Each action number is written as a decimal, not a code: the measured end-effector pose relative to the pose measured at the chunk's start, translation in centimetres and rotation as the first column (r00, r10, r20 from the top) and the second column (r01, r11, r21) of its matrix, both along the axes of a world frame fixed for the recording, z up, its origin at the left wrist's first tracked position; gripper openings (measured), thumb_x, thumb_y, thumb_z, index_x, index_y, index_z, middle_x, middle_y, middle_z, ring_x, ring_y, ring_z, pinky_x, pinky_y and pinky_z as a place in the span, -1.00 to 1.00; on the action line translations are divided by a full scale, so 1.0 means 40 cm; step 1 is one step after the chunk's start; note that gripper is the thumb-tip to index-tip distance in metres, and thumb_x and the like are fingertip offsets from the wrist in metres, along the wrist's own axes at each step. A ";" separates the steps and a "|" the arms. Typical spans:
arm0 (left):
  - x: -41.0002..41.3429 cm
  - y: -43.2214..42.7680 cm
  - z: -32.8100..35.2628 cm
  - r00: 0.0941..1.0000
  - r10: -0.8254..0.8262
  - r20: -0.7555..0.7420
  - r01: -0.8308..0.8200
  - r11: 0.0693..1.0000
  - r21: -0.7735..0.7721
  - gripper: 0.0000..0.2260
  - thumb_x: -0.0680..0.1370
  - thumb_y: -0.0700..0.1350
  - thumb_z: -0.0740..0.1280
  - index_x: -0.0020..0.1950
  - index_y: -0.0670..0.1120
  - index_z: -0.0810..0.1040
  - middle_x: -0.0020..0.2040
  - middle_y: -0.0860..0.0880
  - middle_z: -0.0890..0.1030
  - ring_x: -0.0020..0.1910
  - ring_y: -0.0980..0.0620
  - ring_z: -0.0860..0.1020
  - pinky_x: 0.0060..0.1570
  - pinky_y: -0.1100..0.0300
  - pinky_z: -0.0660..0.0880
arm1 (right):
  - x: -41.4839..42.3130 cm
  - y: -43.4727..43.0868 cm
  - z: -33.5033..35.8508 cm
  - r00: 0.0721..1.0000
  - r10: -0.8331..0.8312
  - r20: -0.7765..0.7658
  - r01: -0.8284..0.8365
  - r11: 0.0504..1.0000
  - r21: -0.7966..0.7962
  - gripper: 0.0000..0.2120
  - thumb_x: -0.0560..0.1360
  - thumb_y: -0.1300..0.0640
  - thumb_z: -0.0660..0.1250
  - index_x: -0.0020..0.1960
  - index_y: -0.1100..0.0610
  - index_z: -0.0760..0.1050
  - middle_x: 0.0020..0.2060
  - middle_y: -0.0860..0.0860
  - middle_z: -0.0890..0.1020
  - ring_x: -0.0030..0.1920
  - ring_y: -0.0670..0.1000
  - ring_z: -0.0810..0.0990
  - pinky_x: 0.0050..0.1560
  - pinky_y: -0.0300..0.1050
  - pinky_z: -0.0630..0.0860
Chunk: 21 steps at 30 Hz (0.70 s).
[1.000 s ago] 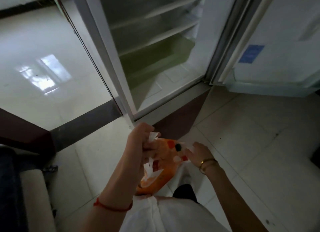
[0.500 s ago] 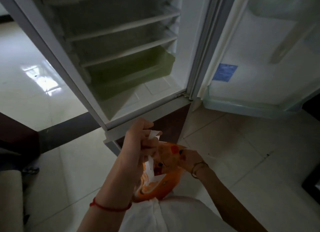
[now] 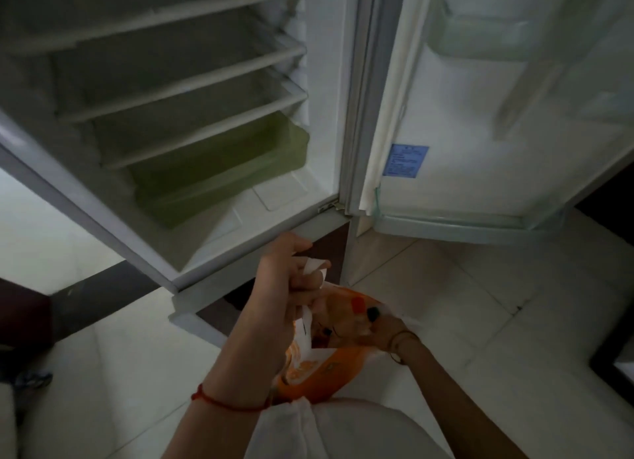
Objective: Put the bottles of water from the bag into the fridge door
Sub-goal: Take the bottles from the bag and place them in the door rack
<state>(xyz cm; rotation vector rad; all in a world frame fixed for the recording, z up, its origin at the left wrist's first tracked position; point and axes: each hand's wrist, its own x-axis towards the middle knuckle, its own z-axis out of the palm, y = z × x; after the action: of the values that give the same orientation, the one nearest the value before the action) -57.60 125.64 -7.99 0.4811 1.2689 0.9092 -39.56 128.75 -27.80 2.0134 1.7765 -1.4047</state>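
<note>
Pale floor tiles (image 3: 480, 321) filled the lower part of the frame, and the fridge (image 3: 192, 122) stood wide open across the upper left, its shelves bare and a green drawer (image 3: 219, 170) sitting at the bottom. You had the fridge door (image 3: 497, 132) swung out to the upper right, with a blue sticker (image 3: 406, 160) on its inner face and a clear door shelf (image 3: 456, 225) along its lower edge. At the lower centre of the frame your left hand (image 3: 284, 287) was closed tight around the white handles of the orange bag (image 3: 329, 355), holding it up in front of your white shirt (image 3: 343, 431). A red string (image 3: 223, 402) circled that wrist. Your right hand (image 3: 380, 330) was at the right side of the bag's mouth, fingers curled against the plastic; whether it gripped anything inside I cannot tell, because the bag hid the fingertips. A thin bracelet (image 3: 403, 340) showed on that wrist. No bottles could be made out; the bag's contents were hidden by the crumpled plastic and your hands.
</note>
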 end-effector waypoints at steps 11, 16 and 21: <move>-0.035 0.153 0.028 0.996 -0.082 0.037 0.079 0.995 0.063 -0.70 0.50 -0.02 0.14 0.02 -0.23 0.46 -0.54 0.07 0.18 -0.66 0.15 0.11 -0.56 0.28 0.22 | -0.035 0.134 0.026 0.991 -0.094 0.093 0.092 0.995 0.025 -0.68 0.39 -0.08 0.45 -0.04 0.05 0.40 0.11 0.15 0.60 -0.01 0.06 0.53 0.10 -0.08 0.47; -0.058 0.213 0.041 0.991 -0.123 0.047 0.118 0.988 0.104 -0.74 0.52 -0.02 0.11 0.06 -0.18 0.39 -0.55 0.08 0.17 -0.67 0.17 0.12 -0.43 0.20 0.15 | -0.087 0.207 0.046 0.991 -0.119 0.059 0.108 0.981 0.160 -0.49 0.31 -0.11 0.48 0.17 0.09 0.49 0.05 0.10 0.61 0.06 0.14 0.59 0.09 -0.06 0.50; -0.068 0.251 0.050 0.985 -0.135 0.111 0.124 0.987 0.107 -0.83 0.51 -0.05 0.13 -0.04 -0.14 0.29 -0.57 0.08 0.19 -0.69 0.17 0.14 -0.56 0.30 0.27 | -0.106 0.245 0.125 0.997 -0.077 0.016 0.067 0.931 0.360 -0.74 0.27 -0.24 0.39 -0.25 -0.09 0.43 -0.14 -0.03 0.60 -0.12 0.02 0.56 -0.06 -0.14 0.48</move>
<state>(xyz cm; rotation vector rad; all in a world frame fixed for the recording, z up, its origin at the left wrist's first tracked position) -60.32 135.67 -5.98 0.5736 1.0761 0.8807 -43.79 138.55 -22.79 2.2777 2.0937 -1.1224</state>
